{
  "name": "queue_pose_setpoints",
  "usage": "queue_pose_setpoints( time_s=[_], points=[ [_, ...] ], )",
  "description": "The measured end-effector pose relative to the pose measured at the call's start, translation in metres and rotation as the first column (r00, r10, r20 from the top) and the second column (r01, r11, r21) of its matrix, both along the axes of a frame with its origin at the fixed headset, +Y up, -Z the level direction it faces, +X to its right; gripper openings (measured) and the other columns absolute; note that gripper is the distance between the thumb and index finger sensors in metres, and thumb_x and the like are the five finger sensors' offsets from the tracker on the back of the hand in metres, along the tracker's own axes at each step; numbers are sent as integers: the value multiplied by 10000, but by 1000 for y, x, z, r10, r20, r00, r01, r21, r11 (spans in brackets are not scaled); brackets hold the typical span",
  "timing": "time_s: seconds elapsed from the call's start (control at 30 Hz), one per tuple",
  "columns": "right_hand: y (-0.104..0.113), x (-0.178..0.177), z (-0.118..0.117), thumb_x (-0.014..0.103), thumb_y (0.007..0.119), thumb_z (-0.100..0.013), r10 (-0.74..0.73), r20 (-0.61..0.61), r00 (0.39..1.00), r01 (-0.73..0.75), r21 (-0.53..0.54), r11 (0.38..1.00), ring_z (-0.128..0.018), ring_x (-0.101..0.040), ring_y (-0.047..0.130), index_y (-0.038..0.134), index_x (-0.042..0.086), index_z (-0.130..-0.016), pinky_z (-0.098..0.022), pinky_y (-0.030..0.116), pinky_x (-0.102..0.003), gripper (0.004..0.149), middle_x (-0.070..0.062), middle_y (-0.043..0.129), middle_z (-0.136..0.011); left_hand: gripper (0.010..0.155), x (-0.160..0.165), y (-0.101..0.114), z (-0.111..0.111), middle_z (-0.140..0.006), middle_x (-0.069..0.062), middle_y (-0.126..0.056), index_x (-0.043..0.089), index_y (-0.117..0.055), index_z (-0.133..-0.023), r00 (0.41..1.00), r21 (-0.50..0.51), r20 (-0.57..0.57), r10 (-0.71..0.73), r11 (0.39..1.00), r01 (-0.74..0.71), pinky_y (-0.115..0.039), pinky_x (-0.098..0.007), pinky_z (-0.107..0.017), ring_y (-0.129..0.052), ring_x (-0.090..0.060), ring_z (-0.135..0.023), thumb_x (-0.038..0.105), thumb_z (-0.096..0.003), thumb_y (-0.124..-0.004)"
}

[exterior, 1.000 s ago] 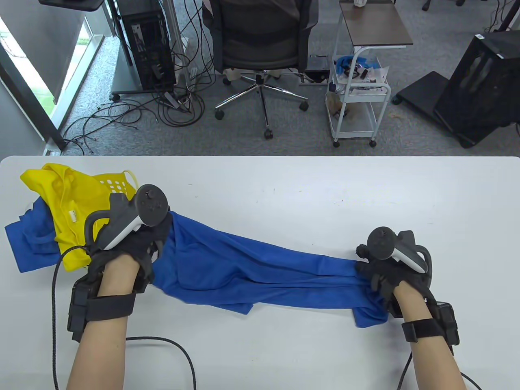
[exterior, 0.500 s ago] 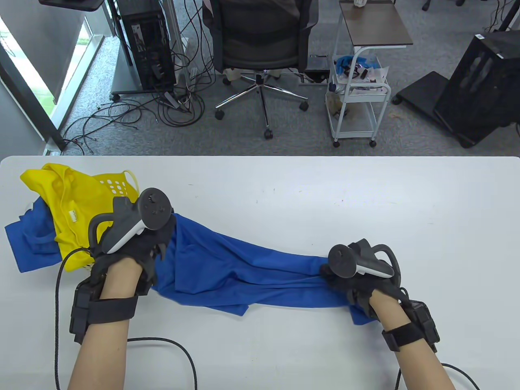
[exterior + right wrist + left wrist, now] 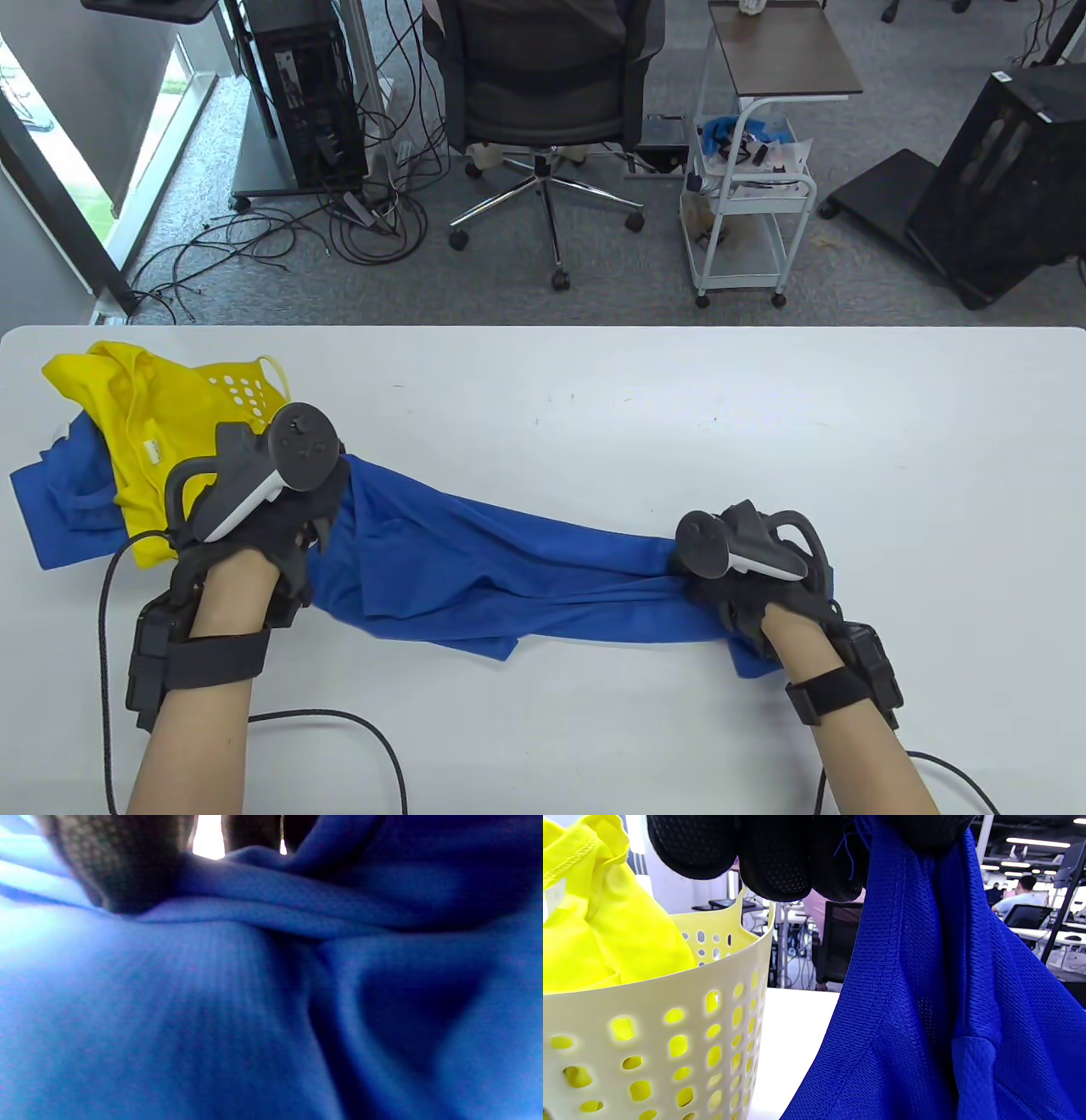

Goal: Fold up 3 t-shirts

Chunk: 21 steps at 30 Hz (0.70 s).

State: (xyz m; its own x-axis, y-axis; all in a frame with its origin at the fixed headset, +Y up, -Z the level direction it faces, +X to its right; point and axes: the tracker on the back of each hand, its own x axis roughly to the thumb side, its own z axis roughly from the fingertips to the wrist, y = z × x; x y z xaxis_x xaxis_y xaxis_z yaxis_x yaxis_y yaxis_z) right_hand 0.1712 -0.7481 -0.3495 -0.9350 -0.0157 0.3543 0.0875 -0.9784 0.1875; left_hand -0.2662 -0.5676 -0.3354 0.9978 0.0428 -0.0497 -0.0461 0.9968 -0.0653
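Shirt: we have one blue t-shirt (image 3: 526, 569) pulled out long on the white desk (image 3: 679, 399), bunched like a thick rope.
Long way: it runs from left to right, a bit farther from us at the left end and nearer to us at the right end.
Left grip: our left hand (image 3: 271, 526) has its fingers (image 3: 774, 861) curled round the left end of the shirt, and that end hangs down from them, lifted off the desk.
Right grip: our right hand (image 3: 755, 586) sits on the right end and bunches the cloth; the right wrist view shows a dark finger (image 3: 123, 870) down on the folds, so we think it is holding on.
Between the grips: all of the shirt lies between our two hands, and each hand is closest to its own end.
Other shirts: a yellow t-shirt (image 3: 144, 424) lies over a pale yellow basket (image 3: 670, 1035) at the far left, just beside our left hand, and another blue t-shirt (image 3: 59, 501) lies under it.
Next move, we think: the shirt is not flat yet, so both hands need to spread it open across the desk before any fold.
Watch out: the basket is very close on the left, so we should spread toward the bare middle of the desk.
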Motion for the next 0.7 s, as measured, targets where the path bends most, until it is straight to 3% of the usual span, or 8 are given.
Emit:
queue_pose_setpoints(
  time_s=[0.23,0.43,0.7],
  points=[
    [20,19,10,362,911,-344,-135,10,991,134,59,989,-827,-362,736,879,327,-724,-655,539,-641,383,-47,781,-882,427,-9,-2,6,-741,12,-848,305,-796,-806,1000,3,-28,-3,1000,3,-761,-431,-556,-831,-208,-686,475,-453,-629],
    [55,56,24,362,834,-395,-301,74,951,289,136,948,-811,-364,747,847,271,-764,-644,563,-624,380,-55,783,-875,425,-20,-5,16,-761,14,-849,315,-803,-817,999,11,-37,8,1000,-8,-760,-430,-560,-829,-213,-700,465,-453,-643],
    [88,94,49,358,837,-396,-354,130,926,317,242,917,-766,-348,790,859,262,-761,-622,606,-594,378,-53,821,-831,419,-22,-6,37,-801,36,-863,348,-823,-828,998,47,-14,-69,996,69,-754,-428,-578,-823,-216,-740,448,-449,-676]
  ],
)
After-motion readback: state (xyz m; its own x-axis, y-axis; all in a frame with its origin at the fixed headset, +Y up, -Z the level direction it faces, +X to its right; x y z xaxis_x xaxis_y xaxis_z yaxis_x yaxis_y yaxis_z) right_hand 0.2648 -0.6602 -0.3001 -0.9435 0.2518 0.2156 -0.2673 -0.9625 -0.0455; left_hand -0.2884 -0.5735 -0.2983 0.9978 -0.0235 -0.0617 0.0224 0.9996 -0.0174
